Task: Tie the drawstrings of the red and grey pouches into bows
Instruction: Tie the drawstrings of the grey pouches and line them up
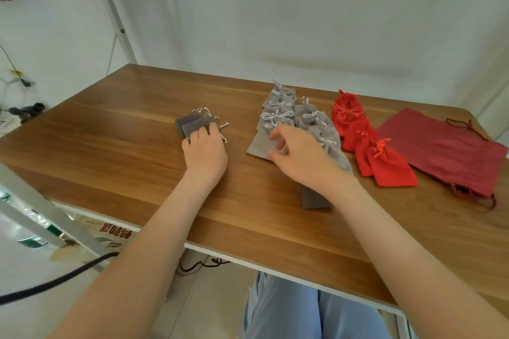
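Note:
My left hand point(205, 150) lies on a small stack of dark grey pouches point(190, 124), its fingers curled over the stack's near edge; white drawstring ends stick out beside it. My right hand point(296, 155) hovers with loosely spread fingers over the nearest of several light grey pouches point(283, 114) laid in two rows, most with white bows. The thumb is close to the flat pouch point(257, 144) at the row's front, and nothing is held. Several red pouches point(385, 164) with tied strings lie to the right.
Large dark red drawstring bags point(446, 148) lie flat at the far right of the wooden table point(124, 132). Another dark grey pouch point(312, 198) sits under my right forearm. A white shelf frame point(115, 16) stands behind the table's left corner.

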Action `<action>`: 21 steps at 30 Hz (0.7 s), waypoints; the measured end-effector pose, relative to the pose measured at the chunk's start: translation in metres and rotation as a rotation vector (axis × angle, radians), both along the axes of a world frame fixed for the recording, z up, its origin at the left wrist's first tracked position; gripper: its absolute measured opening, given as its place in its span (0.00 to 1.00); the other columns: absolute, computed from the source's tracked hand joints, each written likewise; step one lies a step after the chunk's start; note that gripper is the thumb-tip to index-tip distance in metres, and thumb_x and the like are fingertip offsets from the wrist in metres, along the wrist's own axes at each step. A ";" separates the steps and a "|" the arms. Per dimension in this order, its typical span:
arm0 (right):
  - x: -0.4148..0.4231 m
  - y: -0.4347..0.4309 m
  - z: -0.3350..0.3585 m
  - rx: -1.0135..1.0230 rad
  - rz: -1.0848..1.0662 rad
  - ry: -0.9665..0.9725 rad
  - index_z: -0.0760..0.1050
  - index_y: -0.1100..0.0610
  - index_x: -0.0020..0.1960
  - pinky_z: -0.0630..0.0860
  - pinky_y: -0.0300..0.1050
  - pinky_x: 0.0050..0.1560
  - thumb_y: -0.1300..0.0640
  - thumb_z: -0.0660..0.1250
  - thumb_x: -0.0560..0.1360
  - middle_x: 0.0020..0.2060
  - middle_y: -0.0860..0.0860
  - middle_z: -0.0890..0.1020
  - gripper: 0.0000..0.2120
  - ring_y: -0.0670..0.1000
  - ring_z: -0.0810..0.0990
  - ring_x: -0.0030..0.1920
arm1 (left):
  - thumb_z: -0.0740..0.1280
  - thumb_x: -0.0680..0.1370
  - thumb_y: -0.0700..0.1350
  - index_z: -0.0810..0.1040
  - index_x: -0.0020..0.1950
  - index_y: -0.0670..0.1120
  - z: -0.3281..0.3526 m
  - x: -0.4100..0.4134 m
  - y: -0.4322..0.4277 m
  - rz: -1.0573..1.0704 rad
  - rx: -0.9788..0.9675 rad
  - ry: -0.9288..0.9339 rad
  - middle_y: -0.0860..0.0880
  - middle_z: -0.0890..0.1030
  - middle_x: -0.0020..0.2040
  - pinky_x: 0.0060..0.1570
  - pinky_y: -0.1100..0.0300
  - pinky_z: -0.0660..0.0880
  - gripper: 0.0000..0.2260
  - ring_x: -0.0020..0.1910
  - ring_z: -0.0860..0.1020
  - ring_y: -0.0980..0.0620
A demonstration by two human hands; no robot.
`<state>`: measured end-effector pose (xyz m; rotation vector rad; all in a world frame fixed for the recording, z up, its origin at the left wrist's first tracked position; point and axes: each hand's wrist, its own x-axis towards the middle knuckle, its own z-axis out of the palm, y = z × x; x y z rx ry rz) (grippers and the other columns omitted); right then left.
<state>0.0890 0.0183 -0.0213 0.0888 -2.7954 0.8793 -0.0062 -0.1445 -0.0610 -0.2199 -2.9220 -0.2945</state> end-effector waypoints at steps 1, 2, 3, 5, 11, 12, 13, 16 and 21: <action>-0.004 -0.004 -0.001 0.006 0.012 -0.004 0.71 0.55 0.60 0.70 0.41 0.47 0.57 0.64 0.77 0.44 0.48 0.74 0.12 0.47 0.72 0.46 | 0.55 0.82 0.42 0.65 0.70 0.42 0.000 -0.003 -0.003 0.010 -0.007 0.012 0.40 0.71 0.67 0.62 0.48 0.65 0.17 0.67 0.67 0.41; -0.008 -0.008 -0.002 0.007 0.020 -0.005 0.71 0.55 0.59 0.71 0.41 0.47 0.57 0.64 0.77 0.44 0.48 0.74 0.11 0.47 0.72 0.45 | 0.56 0.82 0.43 0.67 0.68 0.41 0.000 -0.007 -0.005 0.014 -0.021 0.040 0.41 0.72 0.65 0.59 0.49 0.66 0.15 0.65 0.69 0.41; -0.011 -0.010 -0.002 0.007 0.025 -0.007 0.72 0.55 0.59 0.70 0.40 0.46 0.57 0.64 0.77 0.44 0.48 0.74 0.11 0.46 0.72 0.45 | 0.56 0.82 0.43 0.69 0.66 0.41 -0.001 -0.010 -0.008 0.013 -0.040 0.079 0.41 0.74 0.63 0.57 0.50 0.68 0.14 0.63 0.70 0.41; -0.015 -0.014 -0.003 0.002 0.033 -0.021 0.72 0.55 0.59 0.70 0.39 0.46 0.57 0.64 0.77 0.44 0.48 0.75 0.11 0.46 0.73 0.46 | 0.56 0.82 0.41 0.72 0.63 0.41 -0.001 -0.014 -0.012 0.003 -0.049 0.149 0.41 0.76 0.60 0.54 0.51 0.68 0.11 0.60 0.72 0.42; -0.019 -0.017 -0.008 -0.052 0.035 -0.053 0.71 0.54 0.61 0.69 0.37 0.47 0.58 0.64 0.78 0.48 0.49 0.75 0.12 0.48 0.74 0.49 | 0.57 0.79 0.35 0.74 0.55 0.37 -0.002 -0.012 -0.013 -0.007 0.039 0.267 0.38 0.77 0.52 0.50 0.49 0.67 0.08 0.53 0.74 0.38; -0.018 -0.017 -0.008 -0.074 0.025 -0.047 0.69 0.53 0.63 0.68 0.36 0.46 0.58 0.63 0.78 0.50 0.48 0.75 0.14 0.47 0.74 0.50 | 0.59 0.78 0.34 0.75 0.52 0.36 0.000 -0.009 -0.013 -0.009 0.106 0.306 0.37 0.78 0.50 0.46 0.48 0.68 0.06 0.50 0.75 0.37; -0.017 -0.017 -0.007 -0.112 0.012 -0.033 0.68 0.53 0.66 0.68 0.34 0.46 0.57 0.63 0.78 0.52 0.48 0.74 0.17 0.46 0.74 0.50 | 0.61 0.77 0.34 0.75 0.50 0.36 0.004 -0.004 -0.012 -0.009 0.177 0.364 0.38 0.78 0.47 0.43 0.49 0.68 0.05 0.47 0.75 0.38; -0.013 -0.017 0.000 -0.319 -0.040 0.004 0.58 0.49 0.74 0.69 0.36 0.50 0.54 0.62 0.79 0.59 0.44 0.70 0.26 0.41 0.74 0.49 | 0.57 0.81 0.38 0.71 0.50 0.42 0.025 0.016 -0.009 -0.047 0.533 0.327 0.47 0.74 0.45 0.41 0.60 0.66 0.04 0.44 0.72 0.49; -0.005 -0.007 0.010 -0.556 -0.067 0.077 0.59 0.43 0.74 0.72 0.39 0.54 0.49 0.59 0.80 0.61 0.41 0.71 0.23 0.38 0.75 0.52 | 0.57 0.82 0.41 0.71 0.48 0.46 0.046 0.047 0.004 -0.248 0.998 -0.038 0.54 0.74 0.42 0.38 0.70 0.67 0.05 0.41 0.72 0.58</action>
